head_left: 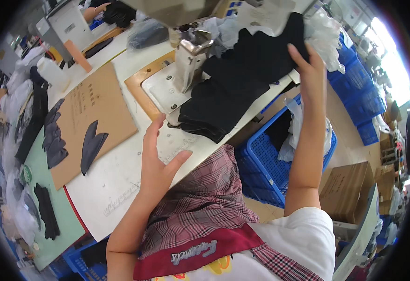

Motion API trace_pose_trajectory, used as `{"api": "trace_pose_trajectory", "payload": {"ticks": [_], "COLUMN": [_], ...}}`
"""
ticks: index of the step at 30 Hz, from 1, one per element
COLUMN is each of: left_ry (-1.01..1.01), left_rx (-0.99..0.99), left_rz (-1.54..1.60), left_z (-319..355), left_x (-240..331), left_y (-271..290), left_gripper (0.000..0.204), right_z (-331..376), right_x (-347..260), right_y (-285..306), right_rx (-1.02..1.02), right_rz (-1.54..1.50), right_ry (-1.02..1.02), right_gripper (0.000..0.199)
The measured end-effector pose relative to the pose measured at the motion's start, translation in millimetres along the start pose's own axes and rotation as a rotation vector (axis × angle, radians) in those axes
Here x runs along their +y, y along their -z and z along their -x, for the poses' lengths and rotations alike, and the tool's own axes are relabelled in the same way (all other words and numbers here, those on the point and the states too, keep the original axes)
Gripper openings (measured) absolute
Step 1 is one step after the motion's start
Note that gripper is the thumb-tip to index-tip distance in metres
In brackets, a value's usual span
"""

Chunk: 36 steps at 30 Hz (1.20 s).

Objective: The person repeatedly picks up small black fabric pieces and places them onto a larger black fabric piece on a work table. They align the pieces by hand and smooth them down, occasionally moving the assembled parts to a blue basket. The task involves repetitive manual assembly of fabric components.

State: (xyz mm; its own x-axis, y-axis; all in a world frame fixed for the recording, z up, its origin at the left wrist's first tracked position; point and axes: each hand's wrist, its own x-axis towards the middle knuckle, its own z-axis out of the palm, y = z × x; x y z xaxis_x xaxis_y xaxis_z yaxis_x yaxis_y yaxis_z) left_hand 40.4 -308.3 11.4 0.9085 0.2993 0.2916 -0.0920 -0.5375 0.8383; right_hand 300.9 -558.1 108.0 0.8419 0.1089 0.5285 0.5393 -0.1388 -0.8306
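A black fabric piece (pixel 242 70) with a wavy far edge lies across the sewing machine's bed, its near end showing stacked or folded layers. My right hand (pixel 311 72) pinches its far right part between thumb and fingers. The fingertips are partly hidden there. My left hand (pixel 160 164) is open over the white table's front edge, thumb and fingers apart, holding nothing. It is nearest to the machine's metal plate (pixel 165 96) and the near end of the black fabric. The sewing machine (pixel 188 61) stands left of the fabric, with its needle area hard to make out.
Left on the white table (pixel 109 192), a cardboard sheet (pixel 99 89) carries dark grey finger-shaped fabric pieces (pixel 92 145). A white bottle (pixel 53 72) stands behind it. Below right are a blue basket (pixel 261 159) with plastic bags and a cardboard box (pixel 345 187). Blue crates (pixel 357 84) are stacked farther right.
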Motion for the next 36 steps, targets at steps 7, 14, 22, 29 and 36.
{"api": "trace_pose_trajectory", "payload": {"ticks": [7,14,22,29,36], "left_ry": [0.354,0.612,0.396,0.397,0.578], "left_rx": [-0.104,0.404,0.5,0.525,0.406], "left_rz": [1.036,0.286,-0.58,-0.634,0.087], "left_z": [37.0,127.6,148.7,146.3,123.7], "left_x": [-4.3,-28.5,-71.4,-76.5,-82.8], "left_y": [32.4,122.7,133.3,154.8,191.6], "left_gripper": [0.106,0.02,0.053,0.053,0.021], "right_z": [130.1,211.4,239.5,253.3,219.6], "right_x": [-87.0,-64.8,-82.4,-84.2,-75.0], "right_y": [-52.0,-176.4,-316.4,-388.5,-388.9], "right_rx": [-0.233,-0.779,-0.802,-0.898,-1.12], "right_rz": [-0.363,-0.241,0.101,0.238,-0.272], "right_ry": [-0.076,-0.298,0.888,1.029,-0.228], "right_gripper": [0.045,0.05,0.033,0.015,0.018]}}
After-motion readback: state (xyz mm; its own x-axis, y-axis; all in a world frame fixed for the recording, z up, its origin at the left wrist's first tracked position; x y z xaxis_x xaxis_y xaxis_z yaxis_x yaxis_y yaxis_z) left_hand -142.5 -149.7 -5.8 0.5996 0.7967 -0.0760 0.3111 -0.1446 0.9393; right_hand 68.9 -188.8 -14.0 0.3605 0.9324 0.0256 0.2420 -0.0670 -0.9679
